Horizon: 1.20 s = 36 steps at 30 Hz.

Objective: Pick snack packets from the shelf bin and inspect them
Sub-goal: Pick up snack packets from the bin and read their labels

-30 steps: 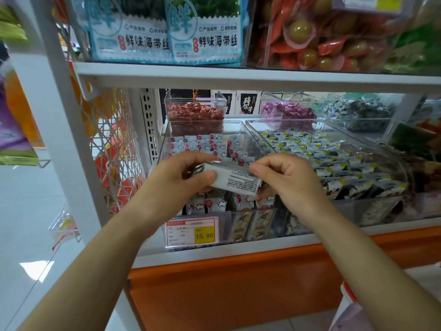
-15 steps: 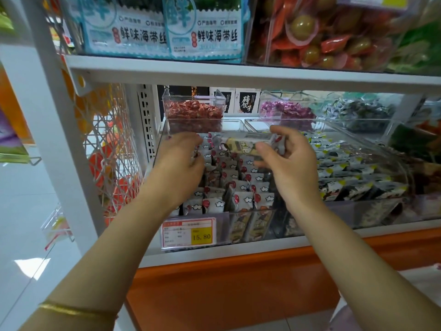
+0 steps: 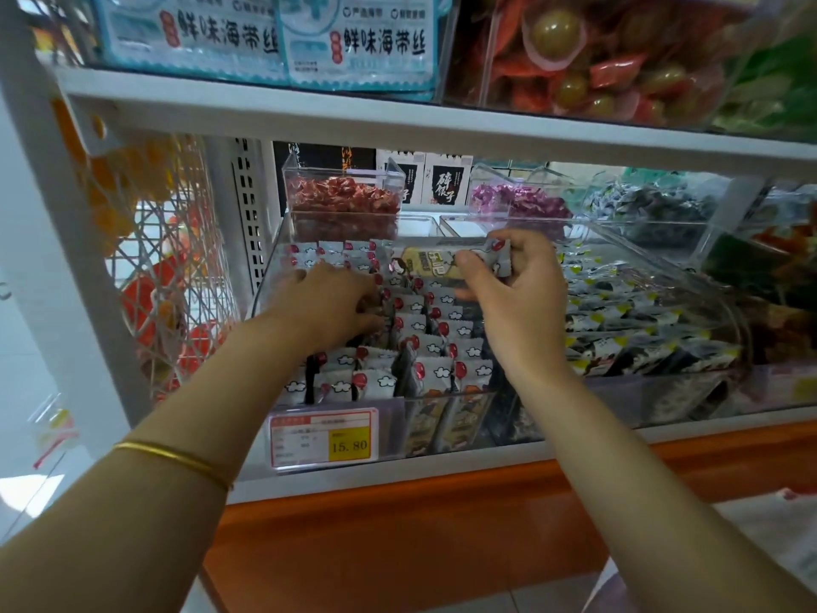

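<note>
Snack packet (image 3: 435,264), grey-white with a yellow-and-black print on its face, lies crosswise in the right grip (image 3: 517,294). It is pinched at its right end between the thumb in front and the fingers curled behind, and is held just above the back half of the clear bin (image 3: 267,280). Under that grip and nearer the person, rows of packets (image 3: 424,351) stand on edge in the bin, white with red dots and small clouds. The left grip (image 3: 329,303), just left of the right one and a little lower, reaches down into the bin's left side with its fingertips buried among the packets; whether it holds one cannot be told. The two grips are near each other but apart. A thin gold bangle (image 3: 172,457) circles the left forearm, well back from that grip. Below both grips, on the bin's front, a price tag (image 3: 325,438) shows 15.80 on yellow. Beyond the left grip a smaller clear box of red-wrapped sweets (image 3: 342,203) stands at the back of the shelf, and beyond the right grip lie purple-wrapped sweets (image 3: 519,201). Right of the right grip, a neighbouring bin (image 3: 663,269) holds dark packets with yellow corners. Above both grips runs the white shelf board (image 3: 398,126).
</note>
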Available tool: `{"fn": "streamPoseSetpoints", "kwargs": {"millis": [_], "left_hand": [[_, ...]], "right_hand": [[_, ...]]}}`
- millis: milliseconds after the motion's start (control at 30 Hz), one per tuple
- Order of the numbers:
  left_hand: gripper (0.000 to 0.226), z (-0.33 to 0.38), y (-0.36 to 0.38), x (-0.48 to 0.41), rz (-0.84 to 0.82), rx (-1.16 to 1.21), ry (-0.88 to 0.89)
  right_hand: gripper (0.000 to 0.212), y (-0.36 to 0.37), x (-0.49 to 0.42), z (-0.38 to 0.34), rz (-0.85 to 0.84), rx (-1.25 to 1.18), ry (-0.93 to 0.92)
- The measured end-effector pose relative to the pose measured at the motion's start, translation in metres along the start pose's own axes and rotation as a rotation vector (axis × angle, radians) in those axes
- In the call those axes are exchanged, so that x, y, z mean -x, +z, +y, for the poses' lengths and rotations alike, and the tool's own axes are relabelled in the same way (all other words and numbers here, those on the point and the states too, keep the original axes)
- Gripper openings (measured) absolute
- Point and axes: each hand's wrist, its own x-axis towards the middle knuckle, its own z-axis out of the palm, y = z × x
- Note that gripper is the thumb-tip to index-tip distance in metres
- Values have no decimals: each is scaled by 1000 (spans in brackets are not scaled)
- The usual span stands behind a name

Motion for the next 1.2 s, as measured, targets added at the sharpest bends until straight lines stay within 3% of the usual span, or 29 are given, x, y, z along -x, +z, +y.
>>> {"fn": "streamPoseSetpoints", "kwargs": {"millis": [100, 367, 500, 633, 833, 1033, 1200], "left_hand": [[21, 0, 1, 0, 35, 76, 6], [31, 4, -6, 0, -43, 162, 24], [20, 4, -12, 2, -77, 218, 14], [47, 6, -19, 4, -121, 236, 8], [45, 6, -22, 2, -248, 98, 7], [58, 3, -21, 16, -158, 190, -3], [55, 4, -19, 27, -64, 245, -8]], "right_hand": [[23, -1, -1, 0, 5, -22, -7], [25, -3, -1, -1, -14, -33, -20], [23, -3, -1, 0, -17, -21, -22], [24, -2, -1, 0, -21, 4, -26], [28, -2, 0, -2, -37, 43, -53], [20, 2, -7, -2, -94, 160, -110], [25, 25, -29, -2, -294, 333, -190]]}}
